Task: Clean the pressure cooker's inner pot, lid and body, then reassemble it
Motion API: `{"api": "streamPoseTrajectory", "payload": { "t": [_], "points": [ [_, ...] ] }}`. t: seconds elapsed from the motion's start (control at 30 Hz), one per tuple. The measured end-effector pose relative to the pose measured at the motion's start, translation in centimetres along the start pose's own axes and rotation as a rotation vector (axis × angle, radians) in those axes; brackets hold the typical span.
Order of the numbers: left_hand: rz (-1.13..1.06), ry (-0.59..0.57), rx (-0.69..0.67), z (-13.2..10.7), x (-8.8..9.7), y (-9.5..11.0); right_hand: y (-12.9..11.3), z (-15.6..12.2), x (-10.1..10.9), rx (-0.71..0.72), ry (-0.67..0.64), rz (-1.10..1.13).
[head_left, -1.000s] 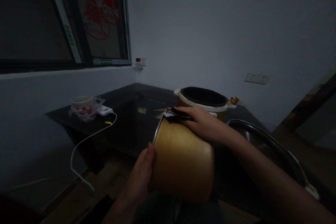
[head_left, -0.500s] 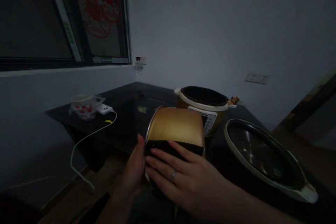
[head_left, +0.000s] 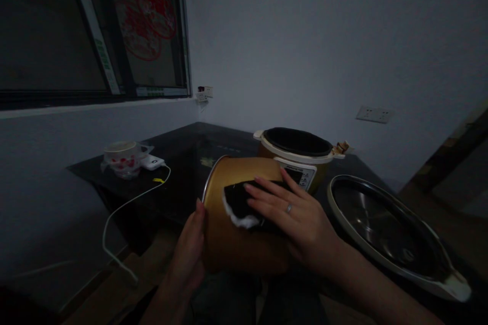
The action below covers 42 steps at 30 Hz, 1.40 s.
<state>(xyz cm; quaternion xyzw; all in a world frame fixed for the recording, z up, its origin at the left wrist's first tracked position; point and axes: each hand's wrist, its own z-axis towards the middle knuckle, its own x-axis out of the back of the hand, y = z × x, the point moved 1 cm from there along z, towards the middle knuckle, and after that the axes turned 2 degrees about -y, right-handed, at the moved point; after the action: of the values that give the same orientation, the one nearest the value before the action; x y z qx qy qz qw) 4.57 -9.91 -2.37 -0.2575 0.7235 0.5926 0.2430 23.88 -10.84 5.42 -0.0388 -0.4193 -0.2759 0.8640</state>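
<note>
Pale wall [head_left: 290, 61] rises behind a dark tabletop [head_left: 179, 150], whose near edge runs just beyond the hands in dim light. Above the person's lap, close to that edge, a gold pot [head_left: 244, 251] is held on its side, its axis running roughly left to right: the rim is at the left, and the base end is at the right, partly hidden. The left hand [head_left: 190, 236] is nearer the rim and has its grip closed there, thumb at the edge, the other fingers out of sight. The right hand [head_left: 305, 221] lies almost flat, fingers extended rather than curled, over a black cloth [head_left: 238, 200] against the pot's outer wall; its thumb cannot be seen. Directly beyond the pot and slightly right stands the cooker [head_left: 305, 158], while the lid [head_left: 385, 228] lies just right of the right forearm, bounding that side. Leftward, dark tabletop stretches towards a bagged bowl [head_left: 122, 155], well apart.
</note>
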Motion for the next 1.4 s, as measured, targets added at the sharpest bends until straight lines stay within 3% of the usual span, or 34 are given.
{"api": "streamPoseTrajectory", "payload": {
  "t": [0.13, 0.23, 0.33, 0.5, 0.63, 0.77, 0.93, 1.13, 1.27, 1.4],
  "points": [
    [0.064, 0.122, -0.086, -0.5, 1.4, -0.8, 3.6, 0.5, 1.1, -0.374, 0.034, 0.202],
    [0.071, 0.138, -0.173, -1.0, 1.9, -1.4, 6.2, 1.5, 1.8, -0.646, 0.039, 0.301],
    [0.063, 0.097, -0.166, -1.1, 1.8, -1.6, 7.6, 2.8, 2.3, -0.756, -0.029, 0.365],
    [0.062, 0.041, -0.112, -0.8, 1.6, -1.1, 6.1, 5.2, 3.7, -0.530, -0.264, 0.407],
    [0.048, 0.072, -0.142, -0.9, 1.5, -0.8, 2.6, 6.3, 4.7, -0.294, -0.337, 0.289],
    [0.029, 0.086, -0.213, -1.0, 1.1, -1.1, -1.6, 6.3, 3.8, -0.071, -0.444, 0.064],
    [0.009, 0.127, -0.172, -1.2, 0.4, -1.5, -4.0, 5.4, 1.8, 0.000, -0.406, -0.093],
    [-0.009, 0.071, -0.172, -0.7, 1.0, -1.6, -3.2, 5.9, 2.1, 0.027, -0.363, -0.151],
    [-0.004, 0.107, -0.240, -0.6, 0.8, -1.8, -3.1, 6.5, 2.0, 0.027, -0.405, -0.169],
    [0.004, 0.177, -0.198, -1.1, 0.1, -1.8, -3.6, 6.3, 1.5, 0.095, -0.361, -0.215]
  ]
}}
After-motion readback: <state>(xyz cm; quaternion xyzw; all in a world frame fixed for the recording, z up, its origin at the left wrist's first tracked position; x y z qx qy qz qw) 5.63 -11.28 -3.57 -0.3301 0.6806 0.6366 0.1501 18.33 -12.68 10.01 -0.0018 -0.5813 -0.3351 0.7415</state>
